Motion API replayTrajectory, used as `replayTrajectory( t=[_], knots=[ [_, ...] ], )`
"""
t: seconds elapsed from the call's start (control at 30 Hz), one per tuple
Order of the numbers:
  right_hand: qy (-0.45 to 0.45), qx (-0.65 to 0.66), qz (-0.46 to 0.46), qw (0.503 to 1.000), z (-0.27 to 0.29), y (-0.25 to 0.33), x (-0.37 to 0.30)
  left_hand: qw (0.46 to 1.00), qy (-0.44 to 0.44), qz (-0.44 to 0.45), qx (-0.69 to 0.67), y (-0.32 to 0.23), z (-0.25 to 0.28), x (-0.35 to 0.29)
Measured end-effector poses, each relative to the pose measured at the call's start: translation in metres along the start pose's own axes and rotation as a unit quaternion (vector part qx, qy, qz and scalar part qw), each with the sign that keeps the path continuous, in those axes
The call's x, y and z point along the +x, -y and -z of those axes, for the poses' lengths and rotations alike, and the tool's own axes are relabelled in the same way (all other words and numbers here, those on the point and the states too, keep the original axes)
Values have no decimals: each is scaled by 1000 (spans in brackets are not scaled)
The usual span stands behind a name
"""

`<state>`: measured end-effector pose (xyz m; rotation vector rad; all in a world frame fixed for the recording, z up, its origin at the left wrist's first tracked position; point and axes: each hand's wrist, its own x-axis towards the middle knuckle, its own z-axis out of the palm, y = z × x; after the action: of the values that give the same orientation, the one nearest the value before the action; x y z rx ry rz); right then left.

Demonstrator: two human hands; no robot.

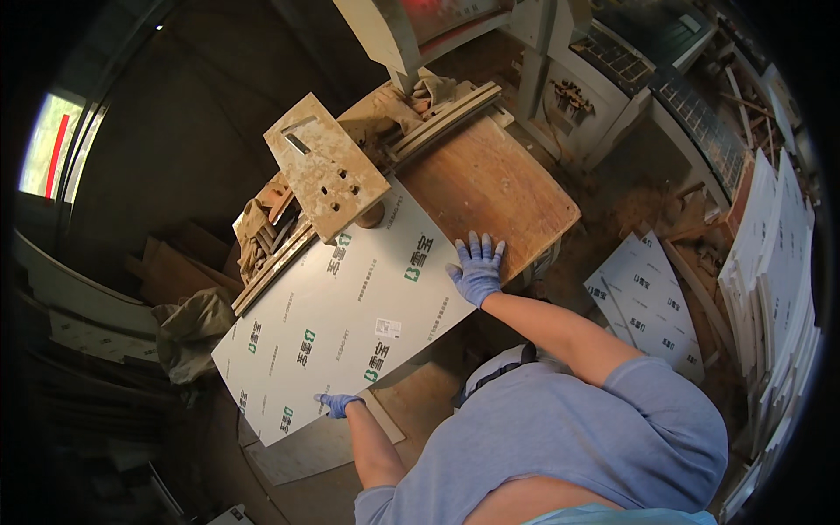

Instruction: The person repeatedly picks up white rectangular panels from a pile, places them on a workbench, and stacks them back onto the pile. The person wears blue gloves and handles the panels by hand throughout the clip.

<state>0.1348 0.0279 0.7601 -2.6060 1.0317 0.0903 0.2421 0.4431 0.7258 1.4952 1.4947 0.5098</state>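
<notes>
A large white printed board [350, 289] lies aslant across a brown wooden worktop [494, 179], its left end reaching out past the worktop. My left hand [339, 403], in a blue glove, holds the board's near edge by its left end, the thumb on top and the other fingers hidden underneath. With fingers spread, my gloved right hand [479, 269] rests flat at the board's right end, beside the bare wood. Over the board's far edge sits a dusty tan plate [328, 166] with several holes. A round brown part [372, 216] shows under that plate, close to the board.
Wooden fence rails [451, 122] run along the worktop's far side. White boards [770, 289] stand stacked at the right, with a printed offcut [647, 302] leaning nearby. A grey sack [197, 332] hangs at the left. Another pale board [328, 442] lies low beneath my left arm.
</notes>
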Motion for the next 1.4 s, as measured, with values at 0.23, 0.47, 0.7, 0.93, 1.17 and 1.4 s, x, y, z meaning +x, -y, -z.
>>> replayTrajectory(
  t=[0.23, 0.47, 0.7, 0.93, 1.17, 1.4],
  knots=[
    [-25, 3, 10, 1000, -7, -4, 1, 1000, -3, 10, 25, -8, 3, -14],
    [-26, 7, 10, 1000, -7, -4, 1, 1000, -1, 12, 17, -9, 7, -22],
    [-28, 7, 12, 1000, -5, -4, 0, 998, 37, 38, 29, -9, 9, -13],
    [-37, 3, 11, 999, -7, -2, -2, 1000, 18, -9, 3, -5, 10, -12],
    [-27, -28, 3, 999, -3, -1, -2, 999, -4, -10, 35, -14, 15, -32],
    [-49, -18, 4, 999, -2, -4, 0, 1000, 25, 6, 18, -4, 8, -22]
  ],
)
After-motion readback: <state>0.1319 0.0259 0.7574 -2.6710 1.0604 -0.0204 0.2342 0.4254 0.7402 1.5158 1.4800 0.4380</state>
